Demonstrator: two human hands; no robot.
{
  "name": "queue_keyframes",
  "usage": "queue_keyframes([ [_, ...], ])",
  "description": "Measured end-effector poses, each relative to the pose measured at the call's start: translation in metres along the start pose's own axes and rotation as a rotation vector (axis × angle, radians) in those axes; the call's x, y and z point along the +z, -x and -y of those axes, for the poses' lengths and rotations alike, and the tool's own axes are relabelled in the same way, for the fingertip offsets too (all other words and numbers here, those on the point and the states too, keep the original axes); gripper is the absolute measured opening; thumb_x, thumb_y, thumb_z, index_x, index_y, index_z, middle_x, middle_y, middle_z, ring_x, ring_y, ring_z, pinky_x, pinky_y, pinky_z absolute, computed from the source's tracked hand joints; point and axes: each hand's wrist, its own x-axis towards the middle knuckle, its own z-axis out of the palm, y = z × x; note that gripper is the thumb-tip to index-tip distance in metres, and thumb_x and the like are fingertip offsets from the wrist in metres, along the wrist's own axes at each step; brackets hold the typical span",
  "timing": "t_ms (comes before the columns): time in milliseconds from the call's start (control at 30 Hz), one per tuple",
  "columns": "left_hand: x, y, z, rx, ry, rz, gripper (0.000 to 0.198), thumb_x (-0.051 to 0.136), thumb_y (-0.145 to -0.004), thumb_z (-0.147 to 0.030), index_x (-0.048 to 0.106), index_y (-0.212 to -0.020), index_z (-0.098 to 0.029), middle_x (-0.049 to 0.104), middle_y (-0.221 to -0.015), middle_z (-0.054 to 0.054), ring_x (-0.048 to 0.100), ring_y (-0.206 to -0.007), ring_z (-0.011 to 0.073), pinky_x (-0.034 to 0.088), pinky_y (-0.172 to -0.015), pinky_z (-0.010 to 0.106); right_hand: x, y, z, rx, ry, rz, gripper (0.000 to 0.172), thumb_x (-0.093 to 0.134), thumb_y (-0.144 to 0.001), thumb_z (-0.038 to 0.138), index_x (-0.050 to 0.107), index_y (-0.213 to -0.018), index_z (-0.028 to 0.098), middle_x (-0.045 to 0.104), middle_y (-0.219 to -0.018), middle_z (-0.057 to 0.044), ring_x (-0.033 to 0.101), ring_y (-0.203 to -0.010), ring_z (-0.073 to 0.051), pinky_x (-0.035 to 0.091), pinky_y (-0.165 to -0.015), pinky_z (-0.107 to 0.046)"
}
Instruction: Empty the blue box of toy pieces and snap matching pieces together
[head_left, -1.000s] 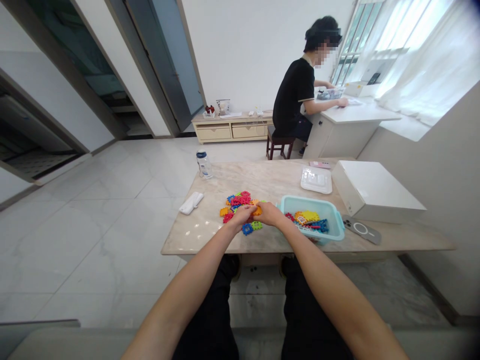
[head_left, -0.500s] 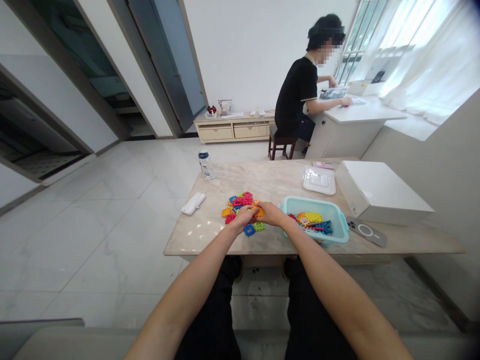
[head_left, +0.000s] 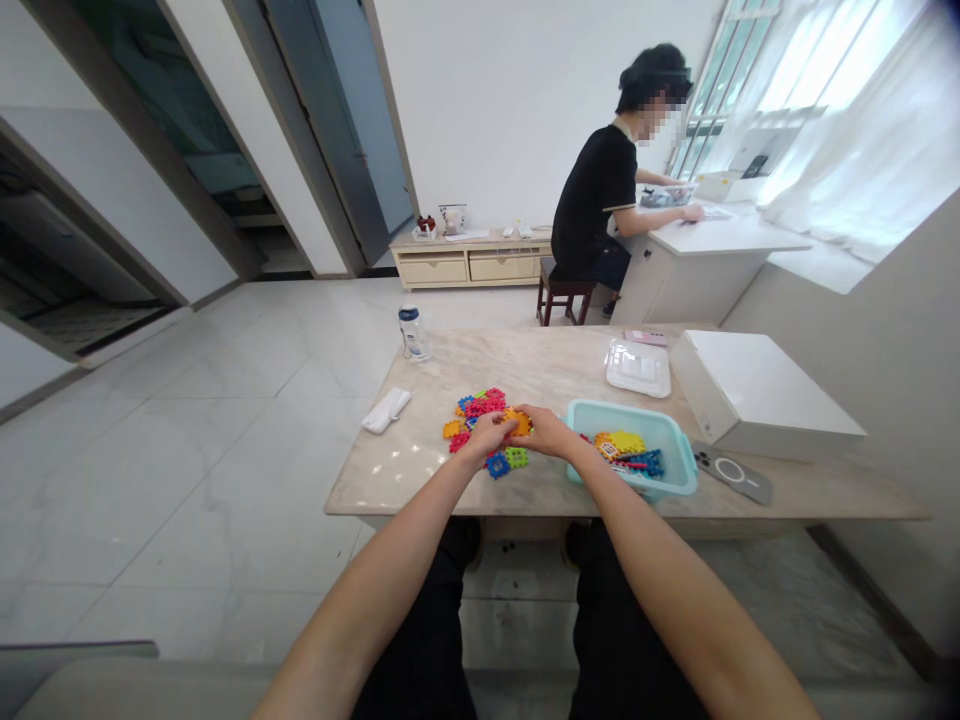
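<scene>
A heap of coloured plastic interlocking tiles [head_left: 480,408] lies on the marble table [head_left: 540,370]. My left hand [head_left: 486,437] and my right hand [head_left: 541,432] meet over its near edge, fingers pinched together on an orange tile [head_left: 518,422] held between them. A blue tile [head_left: 496,464] and a green tile [head_left: 515,457] lie just in front of my hands. Right of my right hand stands a light blue tub [head_left: 637,420] with more tiles inside.
On the table are a water bottle [head_left: 413,333], a white pouch [head_left: 386,409], a clear lid [head_left: 638,367], a white box [head_left: 757,390] and a phone [head_left: 731,472]. Another person [head_left: 607,200] sits at a white desk behind. A low cabinet [head_left: 465,258] stands at the wall.
My hands stay pinched together at the pile's edge; the view has shifted slightly. The person behind has leaned a little over the desk.
</scene>
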Motion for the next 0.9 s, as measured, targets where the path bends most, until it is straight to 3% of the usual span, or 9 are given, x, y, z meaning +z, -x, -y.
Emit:
queue_keyframes([
  [200,-0.011,-0.003,0.004,0.074,-0.023,-0.054,0.033,0.099,-0.074,-0.027,0.081,-0.1,-0.014,0.08,-0.094,0.008,0.073,-0.092,0.0222,0.056,-0.081,0.029,0.004,0.001,-0.011,0.019,-0.097,-0.01,0.037,0.074,-0.105,0.044,0.079,-0.131,0.018,0.085,-0.109,-0.012,0.08,-0.096,-0.026,0.06,-0.09,-0.035],
  [333,-0.013,-0.003,-0.001,0.103,0.029,-0.053,0.043,0.099,-0.077,-0.037,0.081,-0.11,-0.016,0.08,-0.101,0.01,0.074,-0.097,0.023,0.058,-0.086,0.031,0.007,-0.008,-0.006,0.058,-0.268,-0.112,0.028,0.074,-0.1,0.036,0.08,-0.12,0.018,0.086,-0.109,-0.009,0.078,-0.097,-0.022,0.06,-0.093,-0.034],
  [500,-0.016,-0.001,-0.007,0.083,0.1,-0.044,0.048,0.093,-0.086,-0.045,0.079,-0.12,-0.016,0.08,-0.109,0.012,0.074,-0.089,0.0191,0.057,-0.077,0.027,0.012,-0.021,0.007,0.181,-0.547,-0.194,0.031,0.077,-0.093,0.041,0.078,-0.111,0.017,0.086,-0.103,-0.008,0.079,-0.093,-0.021,0.063,-0.084,-0.031],
  [667,-0.031,0.0,-0.004,0.048,0.037,-0.145,0.028,0.084,-0.092,-0.041,0.078,-0.104,-0.016,0.079,-0.099,0.01,0.074,-0.094,0.0225,0.058,-0.079,0.03,0.027,-0.036,0.013,0.308,-0.475,-0.234,0.027,0.072,-0.092,0.037,0.079,-0.106,0.015,0.084,-0.093,-0.009,0.078,-0.081,-0.021,0.061,-0.073,-0.029],
  [800,-0.05,-0.001,-0.003,0.08,-0.103,-0.345,0.017,0.067,-0.101,-0.033,0.07,-0.091,-0.02,0.078,-0.104,0.012,0.071,-0.113,0.0281,0.055,-0.098,0.037,0.04,-0.051,0.01,0.431,-0.348,-0.333,0.034,0.068,-0.092,0.035,0.08,-0.113,0.011,0.085,-0.104,-0.014,0.079,-0.09,-0.024,0.06,-0.079,-0.031],
  [900,-0.065,-0.001,-0.004,0.103,-0.178,-0.392,0.016,0.063,-0.103,-0.032,0.069,-0.093,-0.021,0.078,-0.109,0.012,0.07,-0.115,0.0281,0.052,-0.105,0.039,0.048,-0.063,0.009,0.51,-0.256,-0.377,0.034,0.068,-0.091,0.035,0.082,-0.112,0.011,0.086,-0.105,-0.015,0.08,-0.095,-0.026,0.059,-0.083,-0.032],
])
